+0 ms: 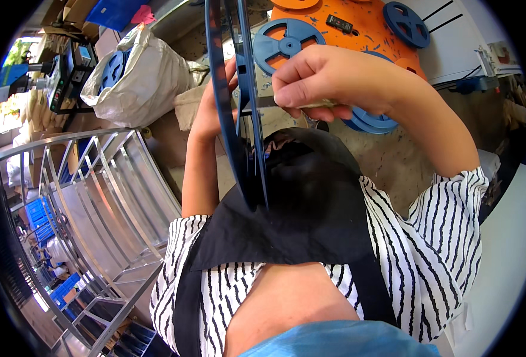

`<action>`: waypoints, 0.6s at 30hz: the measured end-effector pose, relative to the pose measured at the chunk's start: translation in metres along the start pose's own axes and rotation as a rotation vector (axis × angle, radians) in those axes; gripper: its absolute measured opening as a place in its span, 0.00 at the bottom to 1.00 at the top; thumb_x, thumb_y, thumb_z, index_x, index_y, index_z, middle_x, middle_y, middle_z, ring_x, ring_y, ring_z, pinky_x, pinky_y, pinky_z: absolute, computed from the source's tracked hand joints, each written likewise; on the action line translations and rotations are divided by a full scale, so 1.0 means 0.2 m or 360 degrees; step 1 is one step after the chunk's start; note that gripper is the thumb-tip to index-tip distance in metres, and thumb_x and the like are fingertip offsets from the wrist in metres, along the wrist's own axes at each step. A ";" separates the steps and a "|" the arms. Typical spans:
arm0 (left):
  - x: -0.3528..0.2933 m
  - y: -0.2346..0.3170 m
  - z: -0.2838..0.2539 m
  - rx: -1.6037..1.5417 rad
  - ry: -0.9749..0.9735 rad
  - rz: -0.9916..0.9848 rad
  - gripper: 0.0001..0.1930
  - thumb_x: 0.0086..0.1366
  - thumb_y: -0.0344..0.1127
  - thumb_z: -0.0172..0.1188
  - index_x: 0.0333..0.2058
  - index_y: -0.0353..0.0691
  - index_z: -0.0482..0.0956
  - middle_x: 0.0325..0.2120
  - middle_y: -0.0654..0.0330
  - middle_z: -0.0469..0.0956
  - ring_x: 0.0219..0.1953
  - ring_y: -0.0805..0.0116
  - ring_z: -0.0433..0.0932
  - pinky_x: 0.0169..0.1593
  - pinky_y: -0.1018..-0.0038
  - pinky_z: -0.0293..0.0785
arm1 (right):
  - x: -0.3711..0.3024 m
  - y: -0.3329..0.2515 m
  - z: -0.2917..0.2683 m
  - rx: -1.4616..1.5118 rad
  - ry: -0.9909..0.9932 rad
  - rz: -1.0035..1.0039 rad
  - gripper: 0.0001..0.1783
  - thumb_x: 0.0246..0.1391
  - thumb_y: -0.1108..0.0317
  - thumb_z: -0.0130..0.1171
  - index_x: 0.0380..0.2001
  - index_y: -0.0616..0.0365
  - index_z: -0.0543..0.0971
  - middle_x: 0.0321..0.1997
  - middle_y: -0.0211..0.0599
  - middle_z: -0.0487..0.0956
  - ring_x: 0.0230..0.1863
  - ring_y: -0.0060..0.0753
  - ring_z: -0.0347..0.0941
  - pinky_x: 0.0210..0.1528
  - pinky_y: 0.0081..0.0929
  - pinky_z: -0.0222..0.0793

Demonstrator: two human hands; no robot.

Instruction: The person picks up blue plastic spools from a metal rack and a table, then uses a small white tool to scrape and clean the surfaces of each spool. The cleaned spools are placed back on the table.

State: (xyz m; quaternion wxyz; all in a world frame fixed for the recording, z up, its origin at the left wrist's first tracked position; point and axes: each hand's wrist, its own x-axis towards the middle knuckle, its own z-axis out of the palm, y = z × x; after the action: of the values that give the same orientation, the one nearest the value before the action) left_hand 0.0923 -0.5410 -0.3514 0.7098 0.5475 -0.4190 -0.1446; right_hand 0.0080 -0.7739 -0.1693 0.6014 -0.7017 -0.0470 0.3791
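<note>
A large blue plastic reel (220, 71) stands on edge in front of my chest, its two flanges seen nearly edge-on. My left hand (208, 110) is on its left side, gripping it, with fingers partly hidden behind the flange. To the right of the reel, apart from it, my right hand (316, 80) is closed with thumb and fingers pressed together. Something small and pale shows under its fingers, too little to name. Beyond my right hand, a flat blue reel (286, 40) lies by an orange round surface (367, 37).
More blue reels lie at the orange surface's right edge (407, 25) and below my right wrist (373, 122). A dark small device (338, 24) and blue scraps lie on the orange. A white woven sack (141, 77) holds blue reels at left; a metal rack (105, 202) stands nearer.
</note>
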 end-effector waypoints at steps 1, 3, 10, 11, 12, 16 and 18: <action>0.00 -0.01 0.00 0.0001 0.0004 -0.0027 0.47 0.50 0.34 0.72 0.67 0.40 0.54 0.63 0.56 0.57 0.63 0.60 0.62 0.65 0.59 0.58 | -0.03 -0.03 0.01 -0.0007 -0.0039 0.0003 0.14 0.55 0.58 0.58 0.24 0.57 0.75 0.20 0.22 0.71 0.15 0.10 0.64 0.13 0.11 0.54; -0.01 -0.02 0.00 0.0010 0.0023 -0.0080 0.48 0.50 0.36 0.73 0.66 0.37 0.54 0.65 0.56 0.55 0.66 0.60 0.59 0.66 0.59 0.56 | -0.07 -0.04 0.01 -0.0024 -0.0058 -0.0022 0.14 0.55 0.58 0.58 0.25 0.57 0.75 0.21 0.23 0.72 0.16 0.10 0.65 0.14 0.11 0.55; 0.05 0.02 0.06 0.0029 0.0085 -0.0174 0.49 0.49 0.43 0.74 0.66 0.40 0.55 0.66 0.56 0.54 0.66 0.59 0.58 0.66 0.58 0.55 | 0.06 0.12 -0.07 0.0119 0.0115 -0.0022 0.16 0.56 0.56 0.59 0.25 0.56 0.75 0.21 0.23 0.72 0.16 0.09 0.64 0.14 0.10 0.54; 0.04 0.03 0.05 0.0054 0.0089 -0.0200 0.49 0.49 0.43 0.74 0.67 0.40 0.55 0.66 0.55 0.54 0.66 0.59 0.58 0.66 0.57 0.56 | 0.05 0.12 -0.06 0.0130 0.0114 -0.0027 0.16 0.56 0.56 0.59 0.25 0.57 0.76 0.19 0.24 0.71 0.15 0.10 0.62 0.14 0.11 0.53; 0.01 -0.08 0.02 0.0041 0.0067 -0.0114 0.50 0.49 0.44 0.74 0.67 0.40 0.55 0.66 0.55 0.53 0.67 0.59 0.57 0.66 0.57 0.56 | 0.02 0.09 -0.03 0.0143 0.0116 -0.0032 0.16 0.56 0.56 0.58 0.26 0.58 0.76 0.17 0.24 0.70 0.14 0.11 0.61 0.14 0.12 0.52; 0.05 -0.11 0.03 0.0041 -0.0094 -0.0041 0.48 0.51 0.41 0.73 0.67 0.39 0.54 0.65 0.54 0.55 0.65 0.58 0.59 0.65 0.59 0.57 | -0.08 0.06 -0.04 0.0193 -0.0021 -0.0041 0.17 0.55 0.54 0.58 0.27 0.59 0.76 0.14 0.25 0.68 0.13 0.12 0.60 0.15 0.13 0.52; 0.07 -0.10 0.04 0.0069 -0.0087 -0.0098 0.48 0.52 0.38 0.72 0.67 0.37 0.53 0.63 0.55 0.58 0.63 0.61 0.62 0.63 0.61 0.60 | -0.12 0.08 -0.06 0.0233 -0.0074 -0.0087 0.17 0.54 0.54 0.58 0.27 0.59 0.77 0.16 0.25 0.70 0.14 0.12 0.62 0.14 0.13 0.52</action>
State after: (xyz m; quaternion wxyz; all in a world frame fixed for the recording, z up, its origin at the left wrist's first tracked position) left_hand 0.1004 -0.5622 -0.3634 0.6814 0.5712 -0.4241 -0.1720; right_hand -0.0073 -0.8010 -0.1716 0.6599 -0.6454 -0.0522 0.3812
